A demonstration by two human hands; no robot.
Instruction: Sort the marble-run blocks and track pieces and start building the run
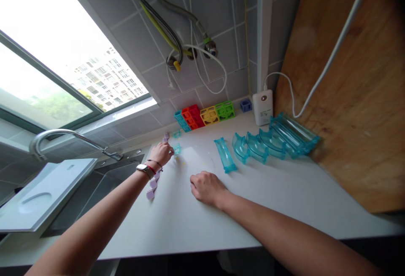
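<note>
While coloured blocks (198, 116) already line the back edge of the counter (152, 229), a small teal piece (177, 149) sits apart near the sink (109, 179) edge by my half-curled left hand (161, 154), hold unclear, my right hand (207, 187) curled, contents hidden.

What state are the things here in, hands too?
Left hand: at small teal piece, grip unclear
Right hand: curled, palm hidden
Purple pieces: lined up
Colored blocks: in a row
Straight teal piece: lying flat
Curved pieces: side by side
White device: upright, cable attached
Tap: no visible flow
</note>
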